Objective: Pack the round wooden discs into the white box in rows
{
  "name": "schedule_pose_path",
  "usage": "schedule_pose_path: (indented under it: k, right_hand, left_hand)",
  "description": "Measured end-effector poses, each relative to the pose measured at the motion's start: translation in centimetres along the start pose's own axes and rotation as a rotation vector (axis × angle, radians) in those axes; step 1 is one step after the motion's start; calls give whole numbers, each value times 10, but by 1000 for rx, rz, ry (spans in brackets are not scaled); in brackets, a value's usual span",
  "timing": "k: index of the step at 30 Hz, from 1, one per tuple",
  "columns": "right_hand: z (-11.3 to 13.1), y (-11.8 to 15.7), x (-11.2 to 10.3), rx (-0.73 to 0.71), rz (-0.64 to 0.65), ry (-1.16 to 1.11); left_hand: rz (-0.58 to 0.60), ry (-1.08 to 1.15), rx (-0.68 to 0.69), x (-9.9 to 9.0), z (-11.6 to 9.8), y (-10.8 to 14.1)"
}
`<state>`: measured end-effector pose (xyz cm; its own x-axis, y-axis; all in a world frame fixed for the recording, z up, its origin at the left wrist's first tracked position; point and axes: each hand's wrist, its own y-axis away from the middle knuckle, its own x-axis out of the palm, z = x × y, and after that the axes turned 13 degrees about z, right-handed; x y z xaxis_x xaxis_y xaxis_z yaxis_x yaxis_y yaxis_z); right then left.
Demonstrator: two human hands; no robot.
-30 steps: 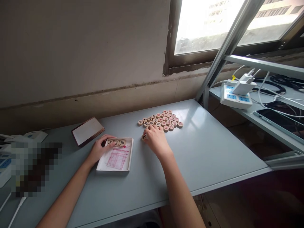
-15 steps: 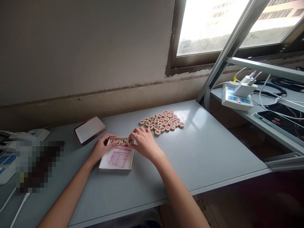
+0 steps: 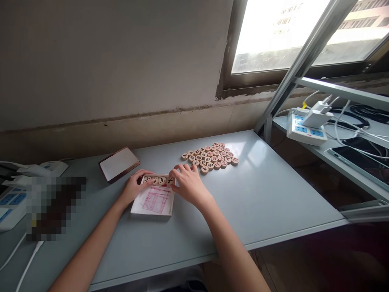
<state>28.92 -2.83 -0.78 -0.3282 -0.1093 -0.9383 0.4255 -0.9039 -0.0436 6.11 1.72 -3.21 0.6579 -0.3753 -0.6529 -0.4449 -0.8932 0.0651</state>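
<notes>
- The far left corner of a shallow, square, white cardboard tray (image 3: 136, 207) is clamped by the left grip (image 3: 133, 188), with the thumb laid inside over the pieces and the fingers bent around the outside.
- At the tray's far right corner, a round, pale wooden piece with a black character (image 3: 169, 181) is touched by the right grip (image 3: 191, 183), whose thumb and fingers are set about its edge; whether it is clamped or only steadied cannot be told.
- Between the two grips, a row of four such pieces is lined along the tray's far wall, the touched one at its right end; the second from the left is partly covered by the left thumb.
- Nearer than the row, a pink line drawing (image 3: 156, 200) is shown on the tray floor.
- Beyond the right grip and to its right, a tight cluster of round wooden pieces (image 3: 214, 154) is spread on the grey-blue bench (image 3: 258, 194), black-marked ones mostly to the left, red-marked ones to the right.
- Beyond the left grip and to its left, a dark-sided rectangular box part with a white face (image 3: 119, 164) is set at an angle, apart from the tray.
</notes>
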Motion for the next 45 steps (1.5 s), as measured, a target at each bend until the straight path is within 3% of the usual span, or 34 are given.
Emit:
schedule_pose_path:
  k: [8,16,35,45]
  right_hand:
    - [7,-7,7,-76,-25,58]
    - [7,-10,14,-30,-58,78]
    - [7,-8,12,0,12,-25]
    - [9,-11,13,-5,-53,49]
  left_hand:
    - [-10,-9,2,0,0,0]
    - [-26,-29,4,1,4,0]
    - [-19,-22,18,0,3,1]
    - [-8,-28,27,0,3,0]
